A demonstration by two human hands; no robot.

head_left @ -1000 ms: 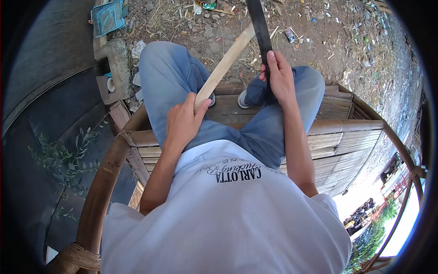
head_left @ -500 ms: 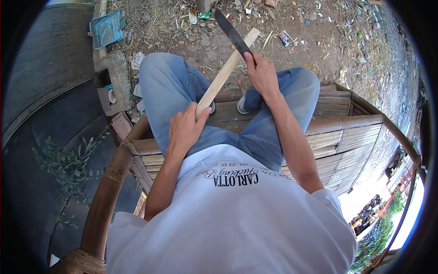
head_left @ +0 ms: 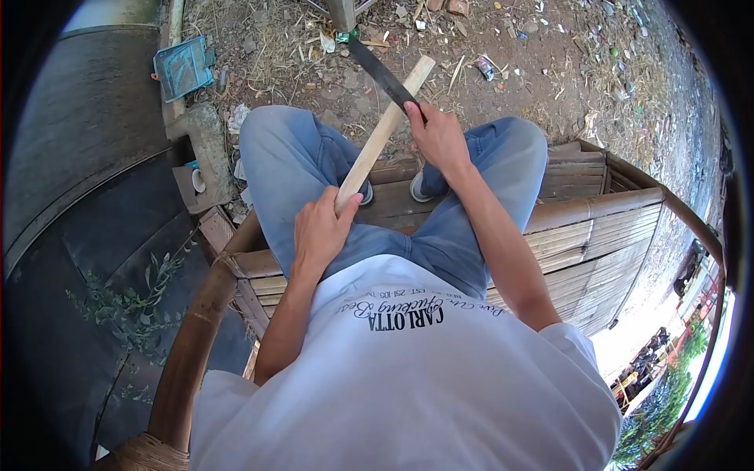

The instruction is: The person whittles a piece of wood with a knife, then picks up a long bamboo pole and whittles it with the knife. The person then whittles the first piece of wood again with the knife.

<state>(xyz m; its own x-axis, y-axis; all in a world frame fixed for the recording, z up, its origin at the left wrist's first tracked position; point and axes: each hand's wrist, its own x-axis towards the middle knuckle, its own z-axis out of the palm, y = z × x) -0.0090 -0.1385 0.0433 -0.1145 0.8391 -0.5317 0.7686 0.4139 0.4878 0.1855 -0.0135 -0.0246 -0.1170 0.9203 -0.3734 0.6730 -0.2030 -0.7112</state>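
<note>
My left hand [head_left: 320,228] is closed around the near end of a pale wooden stick [head_left: 375,149], which slants up and away to the right over my lap. In my right hand [head_left: 442,141] is the handle of a dark-bladed machete [head_left: 380,72]. Its blade lies across the stick towards the far end and points up to the left. From this angle I cannot tell whether the edge bites into the wood. The machete's handle is mostly hidden by my fingers.
I sit on a bamboo bench [head_left: 589,235] with a bamboo rail [head_left: 192,337] at the left. Littered dirt ground [head_left: 542,86] lies beyond my knees. A blue plastic tray [head_left: 183,69] and a concrete block [head_left: 206,141] stand at the far left, above a leafy plant [head_left: 133,306].
The machete has slid a little left and closer to me along the stick, with my right hand. My left hand keeps its grip. The whole view has shifted slightly.
</note>
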